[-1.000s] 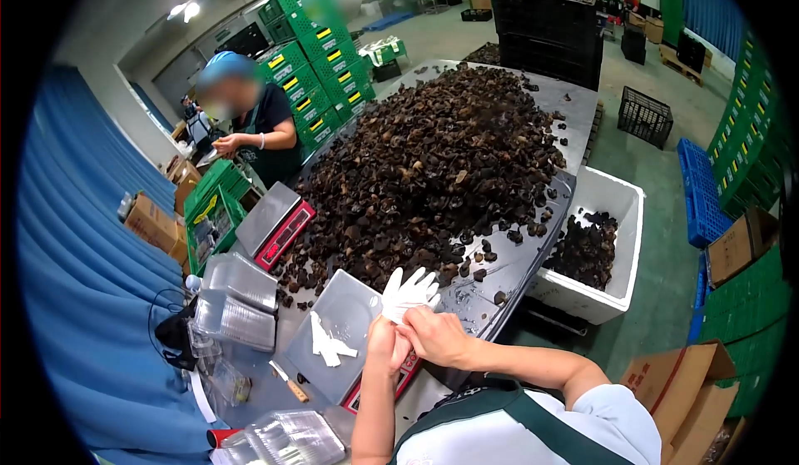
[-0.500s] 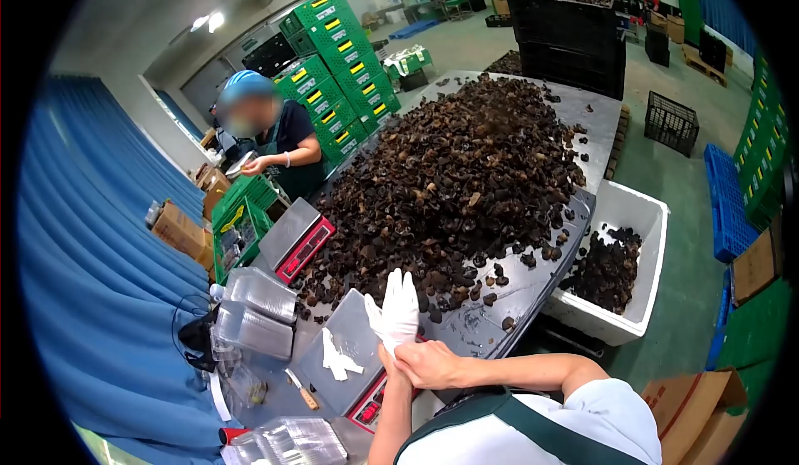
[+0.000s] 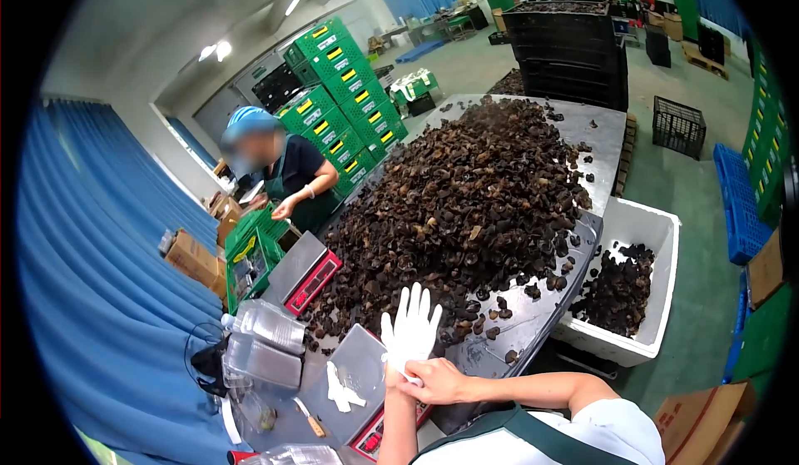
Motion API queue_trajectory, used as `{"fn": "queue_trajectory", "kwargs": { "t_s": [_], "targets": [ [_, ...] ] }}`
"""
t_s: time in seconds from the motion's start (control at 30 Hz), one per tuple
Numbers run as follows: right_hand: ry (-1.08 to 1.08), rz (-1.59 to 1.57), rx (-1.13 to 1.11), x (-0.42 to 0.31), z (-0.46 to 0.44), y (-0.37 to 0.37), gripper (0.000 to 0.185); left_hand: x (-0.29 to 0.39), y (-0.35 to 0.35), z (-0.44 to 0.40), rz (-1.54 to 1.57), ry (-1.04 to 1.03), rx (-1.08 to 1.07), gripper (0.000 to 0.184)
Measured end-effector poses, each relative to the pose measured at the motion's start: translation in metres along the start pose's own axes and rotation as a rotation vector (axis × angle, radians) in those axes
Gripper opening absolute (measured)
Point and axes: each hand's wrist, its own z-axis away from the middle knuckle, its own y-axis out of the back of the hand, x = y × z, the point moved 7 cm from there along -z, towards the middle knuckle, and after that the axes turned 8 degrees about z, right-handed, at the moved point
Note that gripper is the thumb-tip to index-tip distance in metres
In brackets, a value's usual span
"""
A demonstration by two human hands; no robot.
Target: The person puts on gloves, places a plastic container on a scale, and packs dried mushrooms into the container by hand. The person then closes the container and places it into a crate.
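A white glove (image 3: 414, 325) covers my left hand (image 3: 408, 344), which is raised with its fingers spread. At that wrist, my bare right hand (image 3: 437, 381) grips the glove's cuff. Below and left of them lies a second white glove (image 3: 343, 392), crumpled on the grey pan of a red digital scale (image 3: 370, 436). A knife with a wooden handle (image 3: 315, 425) rests beside the pan. Just beyond my fingers spreads a large heap of dark, wrinkled pieces that look like wood ear mushrooms (image 3: 466, 198).
Clear plastic trays (image 3: 266, 357) are stacked at left, near another red scale (image 3: 312, 283). A co-worker (image 3: 291, 165) in a blue cap stands by green crates (image 3: 258, 257). On the right sits a white foam box (image 3: 657, 298) partly filled with dark pieces. Black bins (image 3: 566, 49) stand behind.
The fingers of my left hand have spread apart, while my right hand stays at the glove's cuff. The co-worker's hands have lowered toward the green crate. The view has shifted slightly.
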Motion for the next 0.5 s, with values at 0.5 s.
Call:
{"fn": "queue_trajectory", "kwargs": {
  "t_s": [0.5],
  "targets": [
    [0.225,-0.001,-0.071,-0.014,-0.013,-0.02,0.018,0.052,0.106,-0.008,-0.551,-0.083,0.67,0.091]
  ]
}}
